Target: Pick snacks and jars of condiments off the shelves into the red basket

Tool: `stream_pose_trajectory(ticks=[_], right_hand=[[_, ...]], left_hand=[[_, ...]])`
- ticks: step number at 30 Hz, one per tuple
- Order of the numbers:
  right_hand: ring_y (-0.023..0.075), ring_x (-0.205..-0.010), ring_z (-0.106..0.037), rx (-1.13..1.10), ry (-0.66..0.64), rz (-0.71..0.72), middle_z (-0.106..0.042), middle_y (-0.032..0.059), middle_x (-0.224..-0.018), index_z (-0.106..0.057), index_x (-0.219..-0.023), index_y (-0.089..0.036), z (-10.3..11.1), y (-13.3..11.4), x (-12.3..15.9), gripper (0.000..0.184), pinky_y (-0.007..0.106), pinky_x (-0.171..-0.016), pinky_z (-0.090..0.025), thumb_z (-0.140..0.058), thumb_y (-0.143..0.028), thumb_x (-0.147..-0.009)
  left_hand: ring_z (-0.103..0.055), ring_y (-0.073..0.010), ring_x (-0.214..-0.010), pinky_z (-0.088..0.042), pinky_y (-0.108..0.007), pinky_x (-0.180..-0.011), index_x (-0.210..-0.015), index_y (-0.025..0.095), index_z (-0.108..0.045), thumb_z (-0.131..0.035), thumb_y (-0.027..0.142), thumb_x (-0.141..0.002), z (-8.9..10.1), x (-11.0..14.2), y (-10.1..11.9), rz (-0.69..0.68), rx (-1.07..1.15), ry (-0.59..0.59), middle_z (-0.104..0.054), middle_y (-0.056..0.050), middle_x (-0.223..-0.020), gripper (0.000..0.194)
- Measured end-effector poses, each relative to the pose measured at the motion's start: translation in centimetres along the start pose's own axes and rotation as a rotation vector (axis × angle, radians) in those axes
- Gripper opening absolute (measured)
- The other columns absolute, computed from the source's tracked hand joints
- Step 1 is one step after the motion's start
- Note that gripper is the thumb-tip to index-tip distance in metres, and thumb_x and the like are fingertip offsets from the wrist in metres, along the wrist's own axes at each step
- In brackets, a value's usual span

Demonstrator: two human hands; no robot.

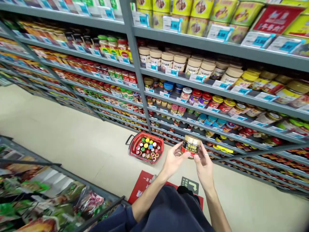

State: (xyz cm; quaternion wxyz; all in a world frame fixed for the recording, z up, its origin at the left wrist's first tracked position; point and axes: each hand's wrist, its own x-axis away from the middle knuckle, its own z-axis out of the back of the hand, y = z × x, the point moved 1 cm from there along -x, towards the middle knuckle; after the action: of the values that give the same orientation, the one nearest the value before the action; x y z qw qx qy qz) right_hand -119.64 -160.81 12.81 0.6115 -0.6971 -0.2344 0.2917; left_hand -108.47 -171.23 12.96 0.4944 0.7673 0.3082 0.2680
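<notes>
My left hand (pixel 175 158) and right hand (pixel 204 161) are both engaged, their fingers grasping one small jar (pixel 190 147) between them from opposite sides. The jar is in front of my body, raised above the floor (pixel 101 145); its gold lid (pixel 192 138) faces upward and its black-and-red label (pixel 189 149) is towards me. Both thumbs lie at the lower front, while the far fingertips are hidden behind the jar and I cannot tell how they bear on it. In my judgement the two-sided hold is sound: pressure should be even, light and on the body, since pulling on the lid could twist it loose. For a clear view of the label, the thumbs are best placed low, off the print, and any turning done slowly, one hand supporting while the other shifts. A smooth jar may slip if both hands relax together. The stocked shelves (pixel 205 42) stand beyond my hands, so room is needed to avoid knocking their edges. A red basket (pixel 160 141) holding many jars with coloured lids sits on the floor to my left, apart from my hands.
</notes>
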Motion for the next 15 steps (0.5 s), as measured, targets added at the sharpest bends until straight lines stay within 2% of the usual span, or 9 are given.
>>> stream_pose_trajectory(ticks=[4,9,15], right_hand=[[0.0298,-0.137,-0.063,0.019,0.002,-0.02,-0.056,0.0119,-0.158,-0.051,-0.157,-0.027,-3.0,0.1,-0.3,0.075,0.047,-0.111,-0.057,-0.079,-0.047,-0.09],[0.0303,-0.144,-0.057,0.026,-0.042,-0.049,-0.053,0.0117,-0.161,-0.049,-0.159,-0.027,-4.9,1.0,-1.1,0.077,0.05,-0.117,-0.052,-0.079,-0.048,-0.091],[0.03,-0.144,-0.057,-0.101,-0.231,-0.107,-0.054,0.012,-0.16,-0.045,-0.162,-0.026,-8.0,3.2,-2.6,0.077,0.048,-0.117,-0.053,-0.074,-0.049,-0.094]], left_hand=[[-0.073,-0.025,-0.105,-0.056,-0.036,-0.096,-0.142,0.012,-0.064,-0.09,0.05,-0.077,2.7,-0.5,0.9,0.014,0.03,0.014,-0.076,-0.016,-0.125,0.079],[-0.074,-0.0258,-0.104,-0.057,-0.037,-0.095,-0.145,0.01,-0.062,-0.089,0.052,-0.077,4.6,-0.6,1.6,0.019,0.023,0.064,-0.078,-0.016,-0.118,0.084],[-0.074,-0.0254,-0.105,-0.059,-0.036,-0.094,-0.139,0.013,-0.067,-0.093,0.053,-0.072,7.5,-0.2,2.4,-0.006,-0.08,0.264,-0.077,-0.016,-0.123,0.082]])
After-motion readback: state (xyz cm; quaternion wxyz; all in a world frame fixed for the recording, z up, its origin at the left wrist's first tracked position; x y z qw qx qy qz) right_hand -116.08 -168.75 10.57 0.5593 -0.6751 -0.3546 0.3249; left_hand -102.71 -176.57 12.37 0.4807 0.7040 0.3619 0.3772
